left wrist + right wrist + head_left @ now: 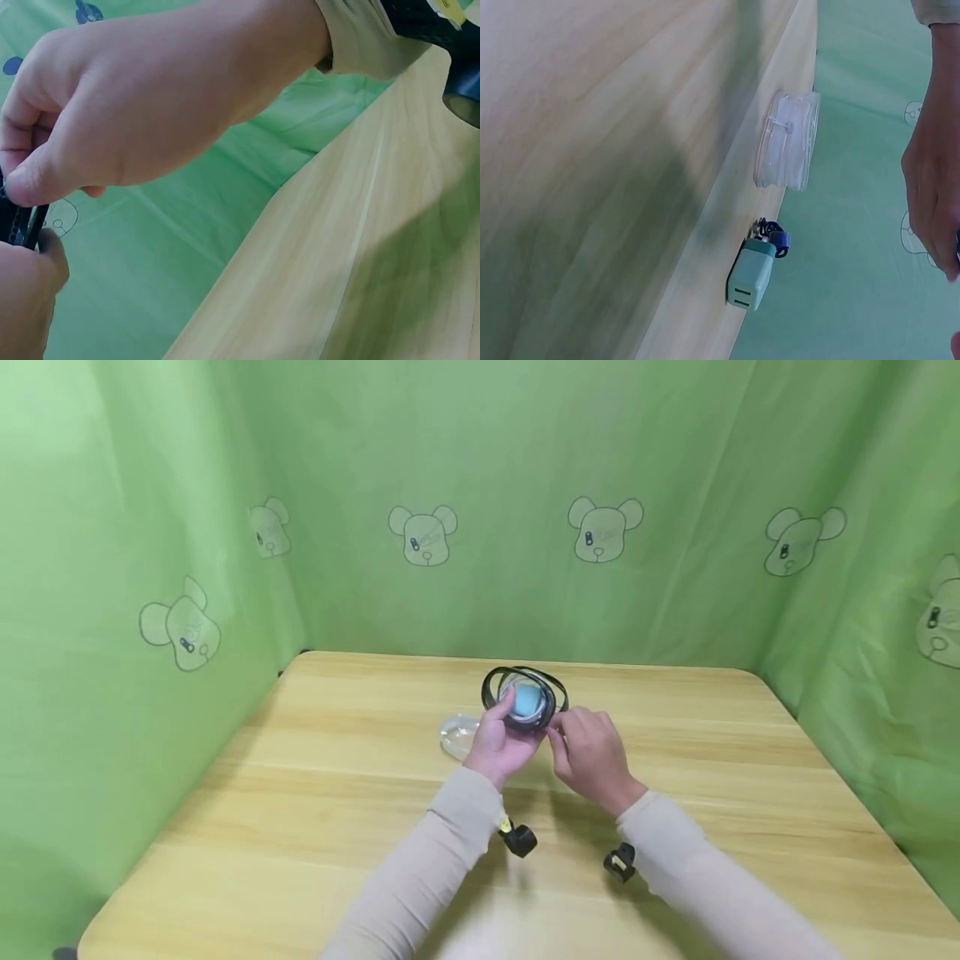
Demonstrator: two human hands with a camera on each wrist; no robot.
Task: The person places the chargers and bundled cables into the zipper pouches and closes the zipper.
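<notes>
While the left hand [501, 747] holds the black-rimmed case [527, 724]: its palm is underneath like a little seat, and its thumb bends up along the side. I think it sits that way so the case won't wobble when the other hand pulls at it.
Right hand [594, 756]: its thumb and fingers are pinched together on the black edge. I guess it pinches because the edge is thin, and a whole fist would be too big.
Black-rimmed case: it is up off the counter [322, 777], between the two hands. It rests in the left hand, and the right hand touches its right side. Maybe it is lifted so fingers can reach all around it.
Clear box [456, 737]: it is on the counter, to the left of the left hand and partly hidden by it. No hand touches it, so perhaps it is put there to be close by but out of the way.
Pale green plug block [750, 274]: it lies on the counter near the clear box. It has two slots in one end, and a dark cord [765, 227] at the other.
Blue patch [527, 700]: I see it through the black-rimmed case, but I can't tell if it is inside or behind.
</notes>
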